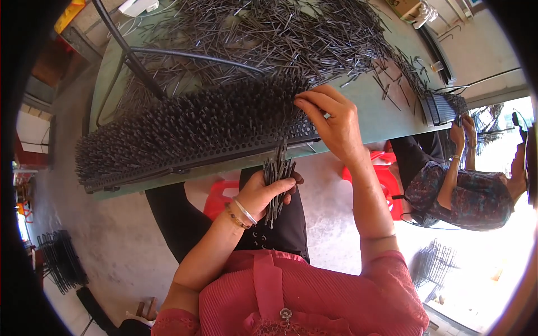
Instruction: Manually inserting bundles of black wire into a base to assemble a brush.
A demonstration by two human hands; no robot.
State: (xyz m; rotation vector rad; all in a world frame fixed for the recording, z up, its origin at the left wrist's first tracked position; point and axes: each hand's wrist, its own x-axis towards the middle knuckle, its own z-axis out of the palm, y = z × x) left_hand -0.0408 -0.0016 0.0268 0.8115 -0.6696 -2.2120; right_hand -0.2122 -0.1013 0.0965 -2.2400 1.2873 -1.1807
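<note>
My left hand (pixel 263 193) is closed around a bundle of thin dark metal pins (pixel 277 179), held upright just below the table's near edge. My right hand (pixel 332 120) reaches over the edge with fingertips pinched at the right end of a long black perforated rack (pixel 235 143). The rack is densely filled with pins standing in its holes and lies across the green table (pixel 364 120). Whether a pin sits between my right fingertips cannot be told.
A large loose heap of pins (pixel 269 33) covers the far part of the table. A black cable (pixel 185 55) curves over it. At the right, another seated person (pixel 459 187) handles a second rack (pixel 443 106). Red stools (pixel 386 173) stand below the table.
</note>
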